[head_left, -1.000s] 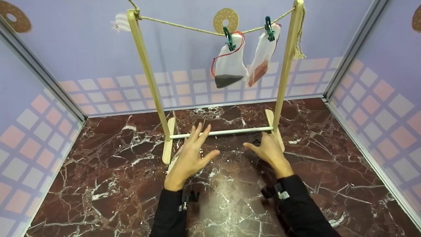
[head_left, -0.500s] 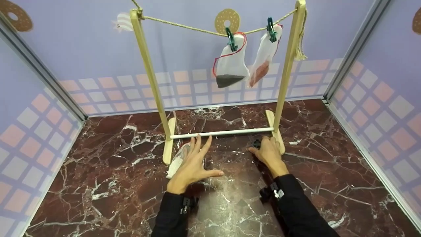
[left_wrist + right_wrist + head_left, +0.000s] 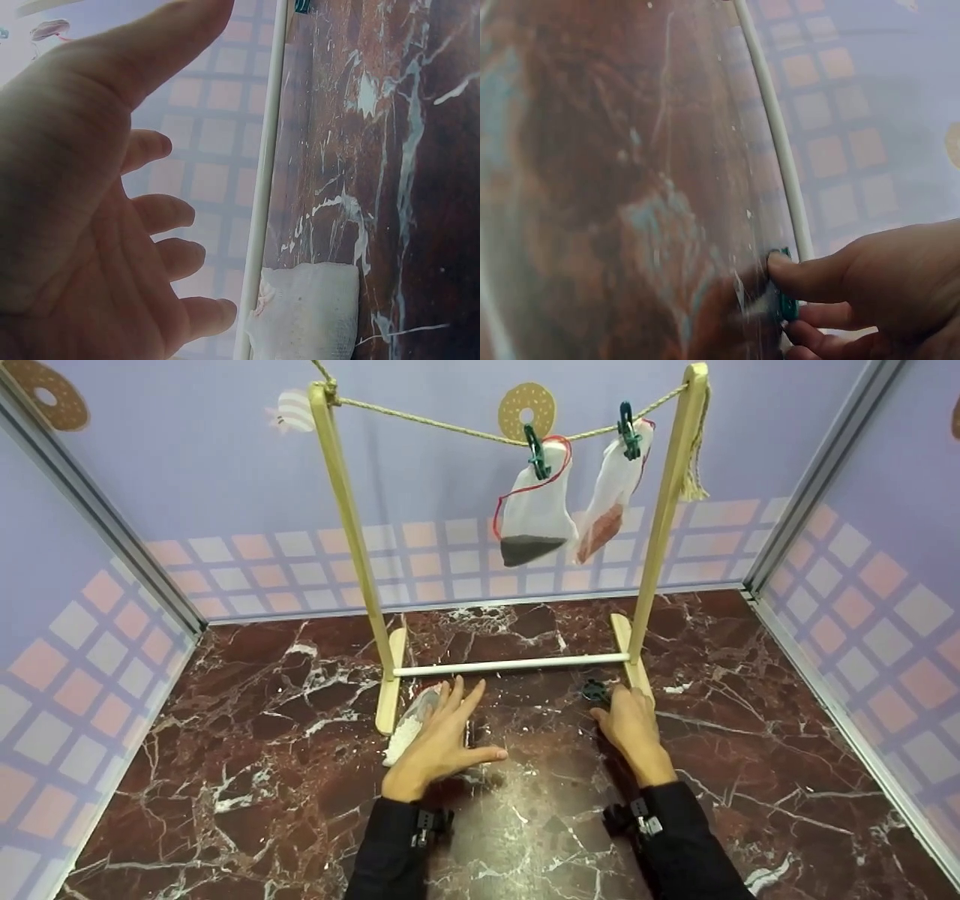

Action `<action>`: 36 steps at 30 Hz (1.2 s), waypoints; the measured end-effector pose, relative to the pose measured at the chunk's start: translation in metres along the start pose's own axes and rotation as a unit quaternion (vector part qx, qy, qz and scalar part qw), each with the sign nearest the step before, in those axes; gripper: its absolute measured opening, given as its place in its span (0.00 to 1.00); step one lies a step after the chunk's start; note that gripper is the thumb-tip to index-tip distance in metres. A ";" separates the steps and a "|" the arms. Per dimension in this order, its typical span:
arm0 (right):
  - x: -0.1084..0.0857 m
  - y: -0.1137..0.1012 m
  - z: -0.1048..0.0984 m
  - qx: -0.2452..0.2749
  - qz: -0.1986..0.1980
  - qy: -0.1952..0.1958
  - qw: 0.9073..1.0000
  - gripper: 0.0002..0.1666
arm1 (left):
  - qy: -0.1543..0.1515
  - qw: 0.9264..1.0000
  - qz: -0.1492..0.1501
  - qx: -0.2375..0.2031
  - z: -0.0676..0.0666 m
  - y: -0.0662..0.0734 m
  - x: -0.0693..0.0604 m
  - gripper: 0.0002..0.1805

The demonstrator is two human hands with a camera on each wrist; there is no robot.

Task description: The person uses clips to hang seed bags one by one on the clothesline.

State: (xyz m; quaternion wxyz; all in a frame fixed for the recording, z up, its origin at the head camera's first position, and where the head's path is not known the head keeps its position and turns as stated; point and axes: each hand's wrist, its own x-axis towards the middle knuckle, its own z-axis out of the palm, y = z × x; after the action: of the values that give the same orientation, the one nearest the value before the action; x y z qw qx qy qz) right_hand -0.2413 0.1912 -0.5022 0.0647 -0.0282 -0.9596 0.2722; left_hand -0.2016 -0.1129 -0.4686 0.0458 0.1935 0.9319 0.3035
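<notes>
A white mesh drawstring bag point(image 3: 405, 739) of white granules lies on the table by the stand's left foot. My left hand point(image 3: 439, 742) is spread above and beside it, partly covering it in the head view; its fingers hold nothing. By the stand's right foot, my right hand point(image 3: 630, 727) pinches a dark green clothespin point(image 3: 787, 285) between thumb and fingers, low at the table. Two more mesh bags hang from the rope by green clothespins: one with dark grains point(image 3: 532, 547), one with reddish grains point(image 3: 600, 532).
A wooden stand has a left post point(image 3: 352, 525), a right post point(image 3: 667, 510) and a white crossbar point(image 3: 510, 664) low between them. A rope point(image 3: 427, 420) sags between the post tops. Patterned panels point(image 3: 247, 472) enclose the marbled table point(image 3: 262, 810).
My right hand has come down to the table and closed on the clothespin. The left hand has drawn back slightly toward me, uncovering more of the white bag.
</notes>
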 end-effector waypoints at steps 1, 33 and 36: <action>-0.001 0.001 0.000 -0.001 -0.006 0.004 1.000 0.24 | 0.000 1.000 0.000 -0.002 0.000 0.000 0.000 0.60; 0.000 0.014 -0.007 0.016 -0.074 -0.040 0.996 0.19 | -0.025 0.999 -0.014 -0.043 0.003 0.001 0.000 0.59; -0.003 0.010 -0.013 0.019 -0.075 -0.081 0.994 0.18 | -0.030 0.998 -0.015 -0.049 0.003 0.002 0.000 0.58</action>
State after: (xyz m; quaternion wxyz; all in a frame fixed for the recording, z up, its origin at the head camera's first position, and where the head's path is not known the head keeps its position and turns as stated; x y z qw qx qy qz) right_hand -0.2364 0.2065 -0.4968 0.0077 0.0675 -0.9558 0.2860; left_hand -0.2000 -0.1098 -0.4697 0.0873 0.1862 0.9170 0.3418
